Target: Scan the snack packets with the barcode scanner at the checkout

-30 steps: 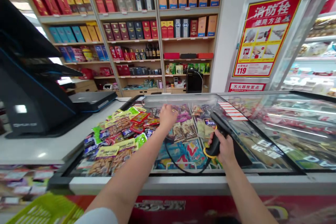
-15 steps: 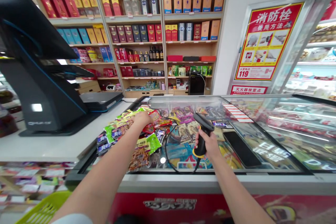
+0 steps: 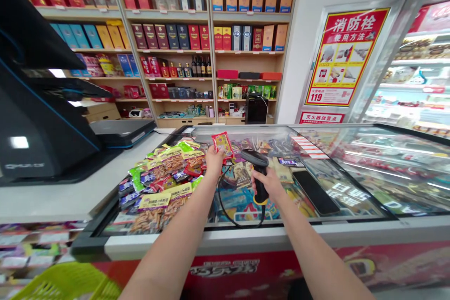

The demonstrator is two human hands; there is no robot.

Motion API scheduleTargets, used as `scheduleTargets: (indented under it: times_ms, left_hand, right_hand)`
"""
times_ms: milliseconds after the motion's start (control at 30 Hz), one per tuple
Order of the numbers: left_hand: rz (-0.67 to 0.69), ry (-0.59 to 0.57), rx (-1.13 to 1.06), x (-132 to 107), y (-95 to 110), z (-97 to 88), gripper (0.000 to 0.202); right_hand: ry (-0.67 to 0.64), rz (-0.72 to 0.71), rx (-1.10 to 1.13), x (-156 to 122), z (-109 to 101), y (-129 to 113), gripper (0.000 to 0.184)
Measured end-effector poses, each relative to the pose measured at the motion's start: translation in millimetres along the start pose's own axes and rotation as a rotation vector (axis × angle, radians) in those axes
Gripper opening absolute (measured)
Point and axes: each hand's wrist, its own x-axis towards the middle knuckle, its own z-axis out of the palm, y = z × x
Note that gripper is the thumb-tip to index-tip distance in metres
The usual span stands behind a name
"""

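My left hand (image 3: 214, 159) is closed on the lower edge of a small red snack packet (image 3: 222, 144), which it holds up above the freezer's glass top. In my right hand (image 3: 267, 183) is a black and yellow barcode scanner (image 3: 259, 171), gripped by its handle with the head tilted toward the packet. A black cable (image 3: 221, 197) loops from the scanner over the glass. To the left of my left hand lies a heap of snack packets (image 3: 176, 161), some clear with yellow labels, others green, purple or red. A black phone (image 3: 315, 192) rests on the glass right of the scanner.
A dark checkout terminal (image 3: 38, 108) stands on the white counter (image 3: 70, 197) at left, with a flat black device (image 3: 121, 132) beside it. A yellow-green basket (image 3: 66, 281) is at lower left. Shelves of boxed goods (image 3: 168, 37) line the back wall.
My left hand has come up from the heap and moved right, now holding a red snack packet near the scanner. The camera view has shifted slightly. The scanner stays in my right hand.
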Motion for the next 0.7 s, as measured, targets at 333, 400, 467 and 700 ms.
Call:
scheduleTargets:
  times_ms: [333,400,467,700]
  left_hand:
    - [0.095,-0.030,0.022,-2,-25,2.9,0.025]
    - [0.108,-0.039,0.009,-1,-28,1.6,0.025]
    - [0.112,-0.044,-0.008,0,-31,2.0,0.024]
    - [0.160,-0.077,-0.058,-4,-28,6.3,0.022]
  right_hand:
    - [-0.076,0.060,-0.035,4,-7,6,0.044]
    - [-0.083,0.070,-0.044,4,-9,8,0.045]
    - [-0.080,0.082,-0.071,4,-11,8,0.045]
    - [-0.070,0.083,-0.182,3,-9,7,0.044]
